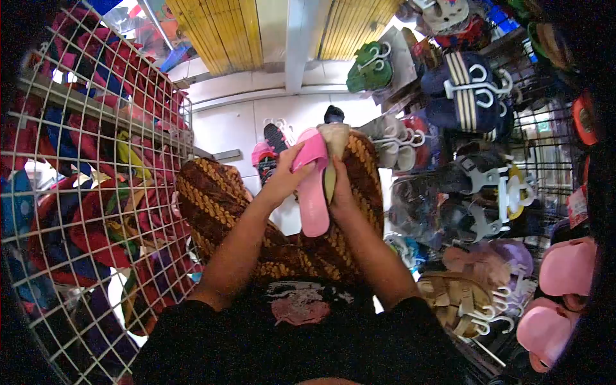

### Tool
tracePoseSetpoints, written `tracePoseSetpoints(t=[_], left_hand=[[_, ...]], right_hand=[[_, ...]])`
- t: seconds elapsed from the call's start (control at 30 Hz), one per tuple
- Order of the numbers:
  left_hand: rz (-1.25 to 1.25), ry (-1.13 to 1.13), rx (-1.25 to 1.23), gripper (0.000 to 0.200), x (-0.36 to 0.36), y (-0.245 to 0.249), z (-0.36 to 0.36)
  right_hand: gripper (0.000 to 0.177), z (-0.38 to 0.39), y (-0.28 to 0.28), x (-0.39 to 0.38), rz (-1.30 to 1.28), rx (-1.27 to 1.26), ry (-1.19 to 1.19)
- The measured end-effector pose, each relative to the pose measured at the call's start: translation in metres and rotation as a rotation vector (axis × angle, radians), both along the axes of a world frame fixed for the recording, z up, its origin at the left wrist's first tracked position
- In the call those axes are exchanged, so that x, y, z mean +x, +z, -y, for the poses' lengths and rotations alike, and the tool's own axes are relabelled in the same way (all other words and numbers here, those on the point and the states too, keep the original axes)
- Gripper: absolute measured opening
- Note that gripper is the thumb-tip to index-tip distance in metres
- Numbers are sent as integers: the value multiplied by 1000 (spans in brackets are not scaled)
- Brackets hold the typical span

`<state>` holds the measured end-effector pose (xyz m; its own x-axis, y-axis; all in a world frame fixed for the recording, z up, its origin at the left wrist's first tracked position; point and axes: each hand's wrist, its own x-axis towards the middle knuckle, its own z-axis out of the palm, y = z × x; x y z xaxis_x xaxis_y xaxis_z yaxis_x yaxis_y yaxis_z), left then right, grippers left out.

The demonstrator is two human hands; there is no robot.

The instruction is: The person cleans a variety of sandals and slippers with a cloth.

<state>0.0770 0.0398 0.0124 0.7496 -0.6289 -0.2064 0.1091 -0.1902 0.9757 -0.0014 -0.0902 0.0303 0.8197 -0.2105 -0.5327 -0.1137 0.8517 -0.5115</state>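
Above the raised knees, wrapped in a brown patterned cloth (212, 199), both hands hold footwear upright. The left hand (283, 181) curls its fingers around the upper end of a pink slipper (313, 199), which stands on end between the two hands. The right hand (340, 192) is closed on a beige slipper (334, 138) just behind the pink one, touching it. To the left stands a white wire grid (96, 212) with folded red and blue cloth behind it. To the right, a rack carries hung sandals: navy striped slides (465, 90), a green pair (370, 67) higher up, and more pink slippers (566, 266) low at the edge.
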Motion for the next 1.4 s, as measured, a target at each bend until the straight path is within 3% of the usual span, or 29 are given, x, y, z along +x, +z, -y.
tracePoseSetpoints(t=[0.03, 0.13, 0.17, 0.37, 0.47, 0.5, 0.6, 0.63, 0.77, 0.97, 1.07, 1.1, 1.2, 1.27, 1.4], left_hand=[[8, 9, -48, 66, 0, -7, -1], [273, -35, -31, 67, 2, -21, -1], [355, -48, 34, 66, 2, -24, -3], [571, 97, 298, 62, 0, -16, 6], [380, 288, 193, 53, -2, -5, 13], [374, 318, 164, 33, -3, 7, 12], [39, 226, -80, 15, -8, 12, 3], [147, 117, -30, 13, -12, 20, -2], [302, -237, -139, 43, -13, 20, 1], [88, -174, -245, 55, -24, -5, -1], [98, -211, -132, 52, -22, -18, -7], [-21, -231, -103, 56, -19, -36, -12], [-328, -195, -64, 79, -14, -37, -14], [-192, -77, -296, 77, -16, -61, -6], [71, 107, -545, 72, -16, -28, 14]], right_hand=[[45, 3, 13, -6, -7, 49, 133], [45, 7, -13, -6, -37, 44, 188], [45, 11, -20, -7, -25, 174, 206], [36, 9, -16, -6, -21, 117, 186], [37, 12, -24, -4, -39, 113, 137], [39, 8, -6, 1, -81, 125, 72], [40, 9, -5, 7, -63, 126, -57], [41, 9, -15, 12, -96, 153, -127], [42, 10, -33, 8, -4, 98, -46], [45, 6, -38, 7, -57, 52, 103], [48, 5, -29, 4, -61, -325, 304], [56, 5, -49, 5, -59, -387, 358], [65, -5, -28, 3, 46, -524, 349], [69, -2, -26, 4, 78, -532, 389], [68, -5, -29, 3, 74, -583, 392]])
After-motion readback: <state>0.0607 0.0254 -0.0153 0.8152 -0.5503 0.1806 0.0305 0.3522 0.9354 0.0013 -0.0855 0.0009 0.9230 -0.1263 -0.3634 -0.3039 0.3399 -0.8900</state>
